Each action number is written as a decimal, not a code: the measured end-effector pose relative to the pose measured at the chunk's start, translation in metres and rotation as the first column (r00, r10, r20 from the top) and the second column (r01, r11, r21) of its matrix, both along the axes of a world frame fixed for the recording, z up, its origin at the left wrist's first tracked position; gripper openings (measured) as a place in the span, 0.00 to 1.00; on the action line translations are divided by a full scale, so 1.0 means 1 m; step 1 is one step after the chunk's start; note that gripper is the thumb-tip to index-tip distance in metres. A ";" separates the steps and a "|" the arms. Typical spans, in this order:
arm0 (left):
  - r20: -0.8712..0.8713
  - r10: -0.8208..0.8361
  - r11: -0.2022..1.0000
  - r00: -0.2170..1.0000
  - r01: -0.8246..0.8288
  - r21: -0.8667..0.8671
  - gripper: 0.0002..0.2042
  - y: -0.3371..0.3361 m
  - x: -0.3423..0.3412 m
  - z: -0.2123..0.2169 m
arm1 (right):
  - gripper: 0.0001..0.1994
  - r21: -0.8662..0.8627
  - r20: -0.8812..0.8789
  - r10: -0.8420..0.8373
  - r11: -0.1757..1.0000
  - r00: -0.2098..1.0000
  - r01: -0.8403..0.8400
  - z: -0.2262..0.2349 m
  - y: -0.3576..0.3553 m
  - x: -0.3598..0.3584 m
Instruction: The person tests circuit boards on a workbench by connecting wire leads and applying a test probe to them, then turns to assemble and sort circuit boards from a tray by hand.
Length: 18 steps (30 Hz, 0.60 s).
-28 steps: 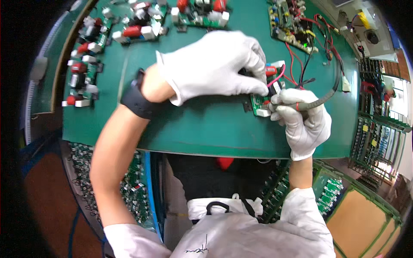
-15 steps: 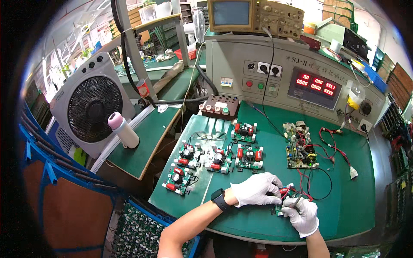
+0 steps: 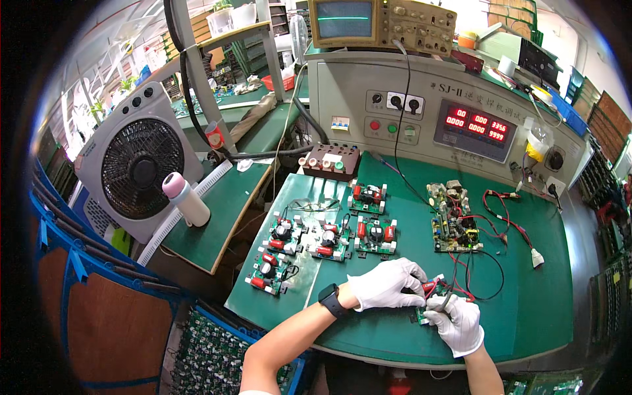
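Both my hands wear white gloves and meet over a small green circuit board (image 3: pixel 421 316) near the bench's front edge. Its red capacitor (image 3: pixel 431 284) shows between them; the rest is mostly covered. My left hand (image 3: pixel 390 284), with a black watch at the wrist, curls its fingers against the board's left side. Closed in a pinch, my right hand (image 3: pixel 459 326) grips a dark grey probe lead (image 3: pixel 449 297) over the board; the tip is hidden. Red and black wires (image 3: pixel 469 276) run from beside the hands toward a larger populated circuit board (image 3: pixel 454 220) behind.
Several similar small boards (image 3: pixel 376 236) lie at left on the green bench (image 3: pixel 526 316). Behind stand a grey test console (image 3: pixel 368 79) with red digits and an oscilloscope (image 3: pixel 415 26). A brown terminal box (image 3: pixel 331 162), fan (image 3: pixel 145 164) and pink-capped bottle (image 3: pixel 187 201) are farther left.
A green horizontal trace now shows on the oscilloscope screen, which was blank. Some red digits on the console differ. The view has shifted slightly; both hands keep nearly the same pose at the board.
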State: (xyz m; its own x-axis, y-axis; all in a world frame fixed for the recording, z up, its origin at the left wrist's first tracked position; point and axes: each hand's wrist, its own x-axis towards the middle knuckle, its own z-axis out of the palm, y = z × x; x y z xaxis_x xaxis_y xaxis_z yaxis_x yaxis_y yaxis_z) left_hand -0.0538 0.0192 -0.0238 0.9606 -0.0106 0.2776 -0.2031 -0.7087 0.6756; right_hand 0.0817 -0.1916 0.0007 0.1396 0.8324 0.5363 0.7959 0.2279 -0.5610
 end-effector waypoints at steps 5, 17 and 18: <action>0.039 -0.010 1.000 0.999 0.009 0.017 0.13 0.000 0.001 -0.003 | 0.11 -0.005 0.001 -0.009 1.000 1.000 0.009 -0.001 0.000 0.000; 0.018 0.000 1.000 1.000 0.000 0.007 0.12 0.000 0.001 -0.001 | 0.11 -0.001 0.035 -0.014 1.000 0.999 0.014 -0.004 -0.001 0.002; 0.017 -0.001 1.000 1.000 0.001 0.006 0.12 0.001 0.001 -0.001 | 0.11 -0.002 0.035 -0.015 1.000 0.999 0.015 -0.004 -0.001 0.002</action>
